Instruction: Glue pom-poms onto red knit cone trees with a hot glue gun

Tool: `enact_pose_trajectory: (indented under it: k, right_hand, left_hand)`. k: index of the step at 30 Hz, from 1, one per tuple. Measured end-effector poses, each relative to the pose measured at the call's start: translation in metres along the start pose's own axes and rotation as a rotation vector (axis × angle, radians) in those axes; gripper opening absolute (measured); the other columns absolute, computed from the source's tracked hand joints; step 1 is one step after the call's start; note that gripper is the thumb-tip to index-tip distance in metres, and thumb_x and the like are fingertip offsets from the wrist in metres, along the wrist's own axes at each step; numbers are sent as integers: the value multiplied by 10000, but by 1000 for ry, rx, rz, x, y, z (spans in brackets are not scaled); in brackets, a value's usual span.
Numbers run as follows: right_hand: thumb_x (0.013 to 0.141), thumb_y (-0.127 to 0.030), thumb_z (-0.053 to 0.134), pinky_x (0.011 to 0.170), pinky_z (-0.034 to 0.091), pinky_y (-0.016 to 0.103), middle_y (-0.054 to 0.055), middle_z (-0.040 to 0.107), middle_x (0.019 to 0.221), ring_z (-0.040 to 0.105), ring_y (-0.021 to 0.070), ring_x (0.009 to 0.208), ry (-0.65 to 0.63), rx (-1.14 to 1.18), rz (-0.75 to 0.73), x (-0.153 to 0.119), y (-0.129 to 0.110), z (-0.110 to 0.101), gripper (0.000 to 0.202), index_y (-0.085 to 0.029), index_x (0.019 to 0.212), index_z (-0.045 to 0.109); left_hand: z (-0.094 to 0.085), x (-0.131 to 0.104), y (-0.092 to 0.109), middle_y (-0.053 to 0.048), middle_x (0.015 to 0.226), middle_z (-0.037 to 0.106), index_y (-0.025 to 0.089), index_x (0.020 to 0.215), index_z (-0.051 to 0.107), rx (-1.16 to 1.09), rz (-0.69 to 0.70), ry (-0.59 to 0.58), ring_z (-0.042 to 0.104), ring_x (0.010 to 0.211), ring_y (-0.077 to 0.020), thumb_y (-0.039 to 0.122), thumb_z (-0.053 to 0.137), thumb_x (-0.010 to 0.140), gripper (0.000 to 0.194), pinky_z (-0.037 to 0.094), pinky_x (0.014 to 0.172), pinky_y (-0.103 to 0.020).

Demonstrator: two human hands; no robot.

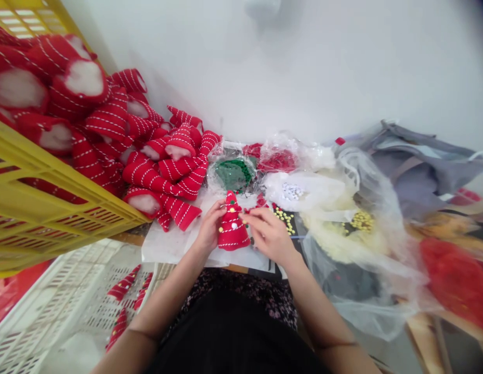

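A red cone (233, 237) with white stitched lines and small coloured balls stands upright at the centre, over white paper. My left hand (210, 226) grips its left side, fingers closed round the edge. On the other side, my right hand (270, 234) has its thumb and fingertips pinched together at the cone's right edge; what lies between them is too small to make out. Just beyond the hands are green balls (234, 174) in a clear bag, white balls (292, 191) on white plastic and loose yellow balls (285, 221) on a dark surface.
A yellow crate (50, 208) full of red striped cones (96, 111) stands at the left, with more cones piled beside it. Below it, a white basket (96, 306) holds several decorated cones. Clear plastic bags (366, 280) and grey cloth (408, 166) lie at the right.
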State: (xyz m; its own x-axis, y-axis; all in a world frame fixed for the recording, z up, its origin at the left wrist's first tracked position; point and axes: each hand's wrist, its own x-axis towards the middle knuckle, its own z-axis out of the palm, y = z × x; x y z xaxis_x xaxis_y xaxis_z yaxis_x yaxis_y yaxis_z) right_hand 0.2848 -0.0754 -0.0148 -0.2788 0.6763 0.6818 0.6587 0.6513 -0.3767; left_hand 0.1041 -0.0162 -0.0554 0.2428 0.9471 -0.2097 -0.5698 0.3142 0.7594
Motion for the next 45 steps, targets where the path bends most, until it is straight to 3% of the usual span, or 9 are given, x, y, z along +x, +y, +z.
enact_pose_trajectory:
  k: [6, 12, 18, 22, 26, 28, 31, 35, 45]
  right_hand:
    - [921, -154, 517, 916, 596, 430, 164, 707, 1245, 713, 277, 1037, -87, -6, 523, -1, 49, -5, 347, -173, 1193, 732]
    - [1018, -519, 498, 521, 554, 297, 102, 731, 1191, 687, 165, 651, -310, 673, 685, 2, 41, 22, 484, -249, 1412, 575]
    - [879, -833, 517, 437, 284, 248, -44, 447, 504, 377, 106, 461, -430, 792, 792, 6, 34, 41, 690, -186, 704, 680]
    - [778, -818, 670, 432, 189, 258, -75, 287, 446, 219, 74, 443, -190, 702, 830, 6, 45, 31, 720, -243, 470, 365]
    - [880, -852, 447, 421, 185, 272, -104, 134, 488, 128, 93, 455, 197, 573, 890, 3, 76, 2, 691, -289, 569, 196]
    - [918, -790, 437, 451, 260, 280, -86, 203, 478, 215, 113, 456, 311, 376, 882, 0, 94, -15, 636, -283, 571, 276]
    - [867, -633, 616, 671, 483, 350, 40, 625, 660, 572, 216, 650, 117, -70, 699, -7, 109, -30, 434, -222, 726, 619]
    - [912, -466, 601, 875, 537, 434, 151, 750, 1146, 689, 278, 905, 24, -147, 463, -3, 91, -22, 368, -191, 1122, 724]
    - [880, -347, 713, 578, 481, 273, 4, 692, 793, 588, 140, 580, -103, 472, 472, 32, 2, 21, 134, -221, 885, 668]
  left_hand:
    - [-8, 0, 3, -11, 903, 762, 212, 1062, 711, -39, -52, -23, 711, 786, -205, 282, 796, 667, 411, 517, 730, -299]
    - [-11, 0, 4, -25, 903, 787, 189, 1086, 723, -105, -72, -83, 728, 736, -202, 268, 788, 690, 409, 551, 692, -295]
    - [-19, -4, 12, -15, 910, 790, 182, 1118, 709, -139, -82, -46, 727, 735, -184, 235, 796, 679, 451, 557, 716, -279]
    - [-25, -7, 20, -17, 932, 791, 190, 1155, 703, -136, -79, -5, 737, 758, -199, 229, 781, 690, 472, 574, 742, -304]
    - [-24, -13, 30, -11, 856, 766, 189, 1087, 704, -113, -38, -34, 720, 712, -194, 262, 782, 699, 403, 566, 705, -302]
    - [-22, -16, 34, -9, 831, 755, 186, 1048, 703, -87, -14, -45, 703, 687, -186, 280, 795, 681, 390, 554, 683, -293]
    - [-20, -21, 36, -3, 853, 754, 189, 1049, 702, -45, 15, -24, 683, 685, -164, 272, 813, 646, 426, 529, 668, -262]
    - [-23, -24, 33, 3, 881, 741, 198, 1041, 691, 19, 44, 13, 678, 732, -159, 257, 813, 648, 416, 506, 681, -246]
    - [-20, -23, 27, -17, 959, 737, 200, 1089, 660, 107, 86, -24, 673, 804, -171, 297, 779, 699, 419, 492, 746, -267]
